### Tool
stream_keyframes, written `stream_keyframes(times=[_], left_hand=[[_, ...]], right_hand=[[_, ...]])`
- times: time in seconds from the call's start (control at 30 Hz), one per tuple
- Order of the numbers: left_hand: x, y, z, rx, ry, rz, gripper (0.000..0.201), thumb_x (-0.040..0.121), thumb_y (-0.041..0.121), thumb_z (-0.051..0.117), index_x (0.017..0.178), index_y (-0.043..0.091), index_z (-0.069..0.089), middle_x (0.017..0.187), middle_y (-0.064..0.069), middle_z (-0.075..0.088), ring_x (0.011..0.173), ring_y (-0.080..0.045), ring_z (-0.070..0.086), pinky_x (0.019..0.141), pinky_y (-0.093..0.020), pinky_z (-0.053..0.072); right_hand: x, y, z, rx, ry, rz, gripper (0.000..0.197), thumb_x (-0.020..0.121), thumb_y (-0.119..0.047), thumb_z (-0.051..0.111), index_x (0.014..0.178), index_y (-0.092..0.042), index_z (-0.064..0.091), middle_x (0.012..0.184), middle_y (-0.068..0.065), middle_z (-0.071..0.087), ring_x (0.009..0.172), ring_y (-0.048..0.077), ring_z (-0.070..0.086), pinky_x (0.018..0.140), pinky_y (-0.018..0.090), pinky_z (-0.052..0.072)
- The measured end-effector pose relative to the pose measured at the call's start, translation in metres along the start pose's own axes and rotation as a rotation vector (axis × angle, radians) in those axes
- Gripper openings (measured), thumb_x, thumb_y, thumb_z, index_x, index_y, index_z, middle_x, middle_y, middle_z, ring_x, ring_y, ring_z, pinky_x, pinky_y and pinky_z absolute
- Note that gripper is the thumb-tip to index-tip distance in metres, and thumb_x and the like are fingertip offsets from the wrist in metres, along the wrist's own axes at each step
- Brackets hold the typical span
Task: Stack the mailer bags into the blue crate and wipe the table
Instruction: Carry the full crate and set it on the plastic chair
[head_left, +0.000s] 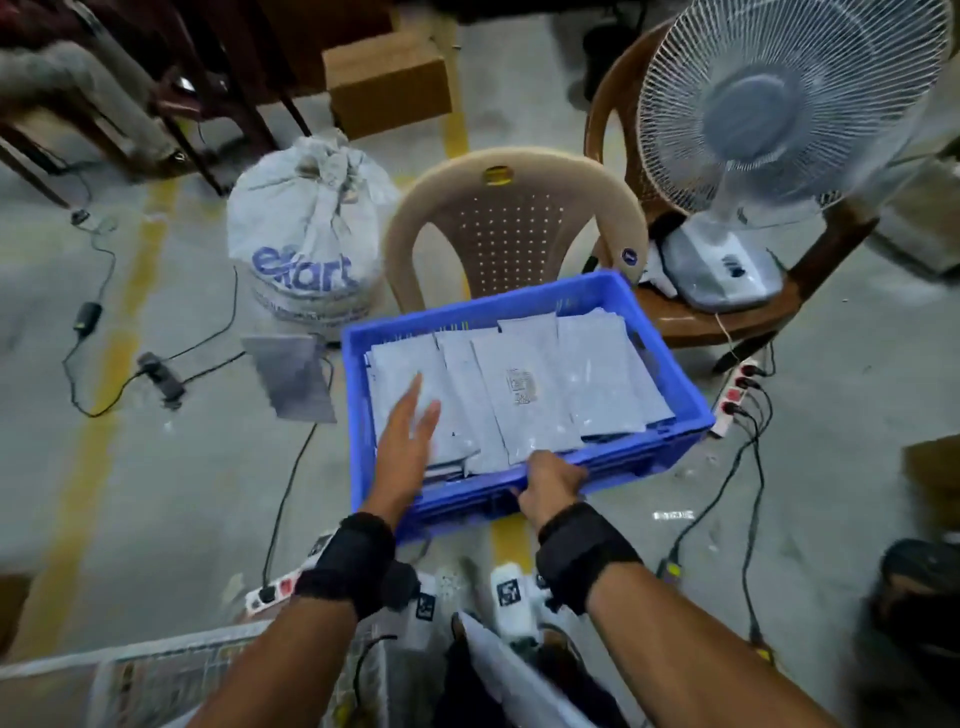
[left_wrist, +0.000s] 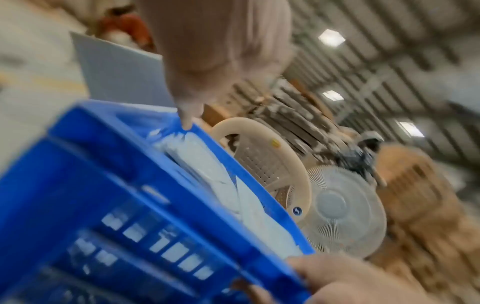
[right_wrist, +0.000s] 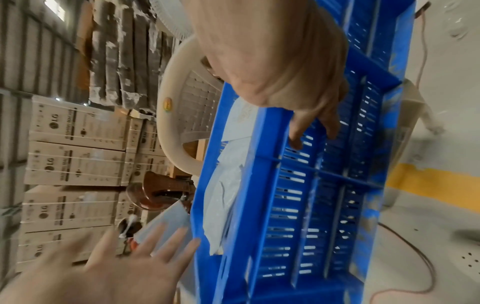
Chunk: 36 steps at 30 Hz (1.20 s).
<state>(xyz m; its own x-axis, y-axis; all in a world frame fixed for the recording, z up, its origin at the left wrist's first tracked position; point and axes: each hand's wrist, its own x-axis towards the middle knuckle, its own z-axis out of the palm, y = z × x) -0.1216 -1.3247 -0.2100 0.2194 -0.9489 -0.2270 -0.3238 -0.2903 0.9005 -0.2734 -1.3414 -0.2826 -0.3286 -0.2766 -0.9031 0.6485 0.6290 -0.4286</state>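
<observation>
The blue crate (head_left: 359, 415) holds several grey mailer bags (head_left: 524, 395) laid flat and overlapping. My left hand (head_left: 410, 431) hovers with straight fingers over the bags at the crate's near left and holds nothing. In the right wrist view that left hand (right_wrist: 116, 267) is spread beside the crate (right_wrist: 324, 185). My right hand (head_left: 553, 480) grips the crate's near rim, its fingers (right_wrist: 311, 123) curled over the slotted wall. One loose grey mailer bag (head_left: 293, 376) shows blurred just left of the crate; I cannot tell whether it lies on the floor.
A beige plastic chair (head_left: 514, 218) stands right behind the crate. A white fan (head_left: 779, 114) sits on a brown chair at the right. A white sack (head_left: 311, 234) stands at the back left. Power strips (head_left: 737, 395) and cables cross the concrete floor.
</observation>
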Motion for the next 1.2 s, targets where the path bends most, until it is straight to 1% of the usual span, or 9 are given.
stream_keyframes(times=[0.1,0.17,0.37,0.5,0.73,0.83,0.9,1.0,1.2], left_hand=[[0.031,-0.047,0.035,0.690,-0.433,0.058,0.082,0.079,0.087,0.031,0.150,0.048,0.017,0.163,-0.006,0.016,0.150,-0.030,0.008,0.118,-0.056,0.015],[0.054,-0.074,0.049,0.922,-0.417,0.040,0.075,0.088,0.077,0.030,0.153,0.046,0.007,0.165,-0.007,-0.002,0.149,-0.037,-0.007,0.114,-0.066,0.010],[0.115,-0.138,0.049,1.181,-0.382,0.088,0.083,0.082,0.084,0.016,0.152,0.046,-0.006,0.162,-0.011,-0.018,0.146,-0.044,-0.016,0.101,-0.080,-0.002],[0.125,-0.176,0.048,1.231,-0.450,0.068,0.093,0.067,0.086,-0.006,0.151,0.047,-0.006,0.164,-0.011,-0.006,0.146,-0.050,-0.002,0.098,-0.082,0.003],[0.127,-0.192,0.068,1.187,-0.448,0.097,0.082,0.084,0.080,0.031,0.153,0.047,-0.001,0.164,-0.011,-0.004,0.144,-0.054,0.001,0.099,-0.081,0.007],[0.126,-0.193,0.074,1.180,-0.414,0.121,0.082,0.086,0.077,0.036,0.154,0.044,0.004,0.164,-0.013,0.003,0.143,-0.054,0.008,0.100,-0.081,0.008],[0.124,-0.194,0.077,1.177,-0.363,0.132,0.081,0.086,0.072,0.042,0.155,0.039,0.014,0.162,-0.014,0.015,0.141,-0.052,0.019,0.098,-0.081,0.015],[0.122,-0.190,0.077,1.163,-0.217,0.124,0.075,0.088,0.063,0.050,0.153,0.032,0.028,0.158,-0.017,0.026,0.136,-0.048,0.032,0.098,-0.078,0.026],[0.128,-0.189,0.072,1.132,-0.044,-0.082,0.077,0.090,0.068,0.040,0.155,0.031,0.020,0.162,-0.023,-0.002,0.143,-0.054,0.004,0.100,-0.081,0.004]], right_hand=[[0.013,0.017,0.033,-0.054,0.099,-0.098,0.062,0.079,-0.004,0.056,0.134,-0.018,0.031,0.114,0.009,0.046,0.096,0.035,0.062,0.079,0.063,0.054],[0.030,0.035,0.053,-0.037,0.108,-0.111,0.062,0.070,-0.005,0.058,0.124,-0.017,0.031,0.116,0.016,0.052,0.090,0.036,0.066,0.073,0.064,0.055],[0.095,0.080,0.070,0.008,0.171,-0.038,0.075,0.073,-0.010,0.061,0.139,-0.019,0.027,0.120,0.017,0.057,0.093,0.032,0.062,0.082,0.060,0.055],[0.107,0.090,0.049,-0.013,0.000,0.021,0.058,0.082,0.000,0.060,0.133,-0.021,0.043,0.115,0.011,0.066,0.098,0.033,0.067,0.060,0.042,0.059],[0.070,0.021,0.019,-0.821,-0.360,0.240,0.032,0.095,-0.032,0.056,0.084,-0.003,0.063,0.073,0.013,0.066,0.059,0.026,0.066,0.050,0.028,0.056],[0.070,0.003,0.024,-1.326,-0.275,-0.326,0.032,0.087,-0.033,0.059,0.066,-0.010,0.063,0.067,0.005,0.069,0.064,0.026,0.067,0.055,0.028,0.049],[0.076,-0.002,0.039,-1.501,-0.161,-0.764,0.018,0.088,-0.036,0.059,0.090,-0.020,0.065,0.096,0.004,0.067,0.094,0.027,0.061,0.073,0.034,0.048],[0.101,-0.002,0.061,-1.754,-0.159,-0.818,0.071,0.089,-0.046,0.062,0.150,-0.035,0.027,0.160,0.015,0.011,0.144,0.042,0.013,0.108,0.060,0.027],[0.151,-0.003,0.085,-1.852,-0.299,-0.567,0.099,0.086,-0.059,0.062,0.152,-0.045,-0.011,0.155,0.013,-0.036,0.141,0.051,-0.025,0.103,0.079,0.014]])
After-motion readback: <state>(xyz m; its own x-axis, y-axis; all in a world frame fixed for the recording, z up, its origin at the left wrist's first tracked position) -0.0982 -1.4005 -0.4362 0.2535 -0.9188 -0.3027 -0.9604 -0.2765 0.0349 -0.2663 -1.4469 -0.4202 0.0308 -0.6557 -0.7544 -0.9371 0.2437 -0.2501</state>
